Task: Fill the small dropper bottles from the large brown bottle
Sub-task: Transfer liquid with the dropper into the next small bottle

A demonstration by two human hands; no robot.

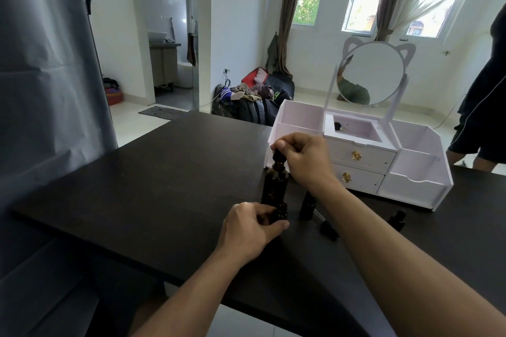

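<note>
My right hand pinches the dropper cap on the large brown bottle; my left hand grips one small bottle. Right of my fingers stand two more small bottles, and a loose dropper lies there. Left of them the table is open up to its edge.

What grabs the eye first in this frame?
Centre of the black table: the right hand pinches the dropper cap atop the large brown bottle, while the left hand grips a small dropper bottle just in front of it. Behind to the right stands a white organizer with a cat-eared mirror.
</note>
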